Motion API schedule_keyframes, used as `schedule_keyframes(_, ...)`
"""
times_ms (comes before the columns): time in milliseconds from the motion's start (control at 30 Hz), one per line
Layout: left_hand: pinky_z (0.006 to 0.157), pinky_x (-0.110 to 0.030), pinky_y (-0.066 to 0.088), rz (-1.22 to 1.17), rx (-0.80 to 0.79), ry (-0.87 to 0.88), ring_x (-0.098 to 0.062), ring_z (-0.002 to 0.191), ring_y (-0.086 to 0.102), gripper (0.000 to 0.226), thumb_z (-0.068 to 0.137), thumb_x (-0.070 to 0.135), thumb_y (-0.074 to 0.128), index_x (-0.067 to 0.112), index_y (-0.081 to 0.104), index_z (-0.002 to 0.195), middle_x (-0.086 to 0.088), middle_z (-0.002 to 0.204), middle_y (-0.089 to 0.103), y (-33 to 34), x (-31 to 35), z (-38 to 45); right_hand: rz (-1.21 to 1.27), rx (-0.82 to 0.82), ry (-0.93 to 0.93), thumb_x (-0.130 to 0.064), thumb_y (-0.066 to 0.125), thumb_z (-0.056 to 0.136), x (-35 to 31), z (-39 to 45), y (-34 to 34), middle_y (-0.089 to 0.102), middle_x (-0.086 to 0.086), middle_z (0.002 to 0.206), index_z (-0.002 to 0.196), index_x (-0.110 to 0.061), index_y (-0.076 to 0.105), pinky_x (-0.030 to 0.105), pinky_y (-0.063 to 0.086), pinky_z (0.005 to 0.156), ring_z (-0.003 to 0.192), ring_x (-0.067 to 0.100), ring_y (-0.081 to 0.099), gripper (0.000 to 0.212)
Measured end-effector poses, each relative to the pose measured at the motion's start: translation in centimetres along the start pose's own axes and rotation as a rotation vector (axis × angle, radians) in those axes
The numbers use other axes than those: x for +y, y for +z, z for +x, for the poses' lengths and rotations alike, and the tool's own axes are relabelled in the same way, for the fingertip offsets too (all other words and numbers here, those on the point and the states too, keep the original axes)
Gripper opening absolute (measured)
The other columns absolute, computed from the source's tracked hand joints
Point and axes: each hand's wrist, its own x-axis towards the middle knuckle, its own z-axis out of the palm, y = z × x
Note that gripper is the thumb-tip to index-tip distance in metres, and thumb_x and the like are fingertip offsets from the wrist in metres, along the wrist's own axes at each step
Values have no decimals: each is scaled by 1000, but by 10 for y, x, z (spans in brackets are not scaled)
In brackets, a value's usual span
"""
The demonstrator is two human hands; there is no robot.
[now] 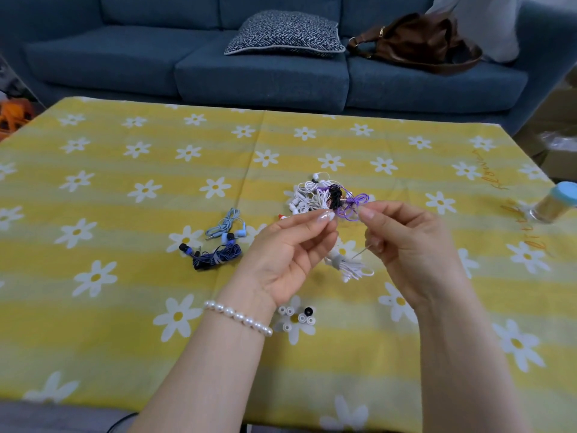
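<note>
Both of my hands are raised over a table with a yellow daisy cloth point(125, 170). My left hand point(290, 248), with a pearl bracelet on its wrist, pinches one end of a purple earphone cable point(354, 205) between thumb and fingertips. My right hand point(406, 248) pinches the same cable from the other side. A thin stick point(362, 253) pokes out from the lower fingers of my right hand. Just behind my hands lies a tangled pile of white, black and purple earphones point(312, 195).
A tied white earphone bundle point(348, 267) lies under my hands. Light blue earphones point(231, 228) and dark blue earphones point(215, 256) lie to the left. Several loose ear tips point(296, 315) sit near my left wrist. A tipped jar point(555, 204) rests at the right edge. A blue sofa point(249, 70) stands behind.
</note>
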Motion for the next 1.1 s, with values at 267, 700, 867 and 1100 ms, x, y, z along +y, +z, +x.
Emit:
schedule_keyframes(267, 55, -18, 55, -35, -29, -68, -7, 53, 62, 13, 65, 3, 60, -1, 72, 66, -5, 62, 66, 5, -6, 0, 113, -43, -15, -32, 72, 54, 1, 0, 2, 60, 0, 56, 59, -13, 71, 18, 43, 53, 48, 11, 48, 19)
schedule_keyframes(700, 53, -17, 53, 23, -35, -58, -7, 52, 61, 16, 77, -2, 56, 5, 70, 80, -3, 64, 67, 5, -11, 2, 14, -20, -84, -25, 69, 61, 2, -3, 9, 63, 0, 53, 67, -11, 60, 25, 44, 57, 46, 11, 52, 17)
schedule_keyframes(867, 54, -18, 54, 61, -29, -40, -8, 53, 62, 20, 72, -2, 59, 9, 72, 62, -4, 63, 67, 5, -10, 1, -33, 29, -116, -27, 70, 62, 4, -2, 8, 63, 2, 54, 64, -11, 59, 22, 45, 53, 46, 13, 52, 19)
schedule_keyframes(1100, 54, -17, 53, 85, -16, -37, -6, 53, 61, 12, 81, -3, 56, 2, 67, 83, -3, 64, 66, 5, -13, 2, -108, 64, -177, -20, 70, 71, 4, -2, 11, 62, 0, 52, 64, -9, 57, 19, 46, 50, 46, 12, 52, 18)
